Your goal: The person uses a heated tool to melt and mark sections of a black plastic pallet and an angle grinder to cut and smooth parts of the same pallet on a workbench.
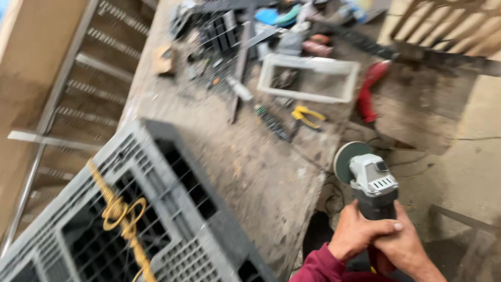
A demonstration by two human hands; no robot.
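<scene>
The angle grinder point(371, 183) in my left hand point(359, 232) and right hand point(402, 243) has a matt light-grey plastic head, a dark body and a dull, grey-green abrasive disc point(344, 159). My sleeve point(318, 267) is maroon cloth. The desk point(250, 167) at 12 o'clock is rough, dusty and worn. The crate point(156, 209) at 9 o'clock is matt grey moulded plastic with a coarse yellow rope point(122, 214). The white tray point(310, 77) looks like scuffed plastic.

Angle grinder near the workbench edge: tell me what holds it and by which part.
Both hands, left hand and right hand, wrap the dark body of the grey-headed angle grinder with its green disc, below the head.
</scene>
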